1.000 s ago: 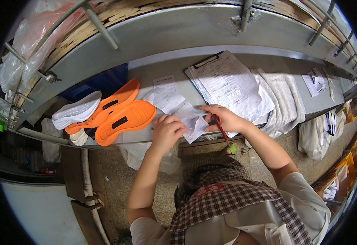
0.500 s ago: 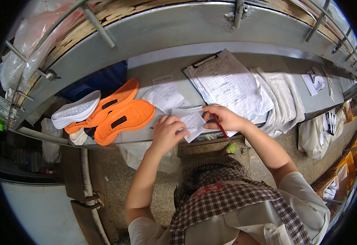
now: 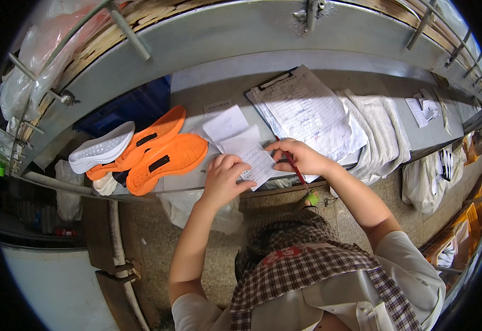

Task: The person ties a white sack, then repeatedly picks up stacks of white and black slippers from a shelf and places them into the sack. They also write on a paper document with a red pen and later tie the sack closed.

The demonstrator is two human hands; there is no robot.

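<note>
My left hand (image 3: 224,177) presses flat on a small white paper slip (image 3: 255,159) at the front edge of the grey metal bench (image 3: 208,99). My right hand (image 3: 300,156) is closed around a red pen (image 3: 296,172) whose tip rests on the same slip. Another white slip (image 3: 225,124) lies just behind it. A clipboard with lined sheets (image 3: 301,107) sits to the right of the slips, behind my right hand.
Two orange shoe soles (image 3: 164,151) and a white sole (image 3: 100,153) lie at the bench's left. A blue bin (image 3: 128,107) stands behind them. Folded white cloth (image 3: 379,129) lies right of the clipboard. White bags (image 3: 426,174) hang at the right.
Both hands stayed on the slip; the right hand with the pen shifted slightly along it.
</note>
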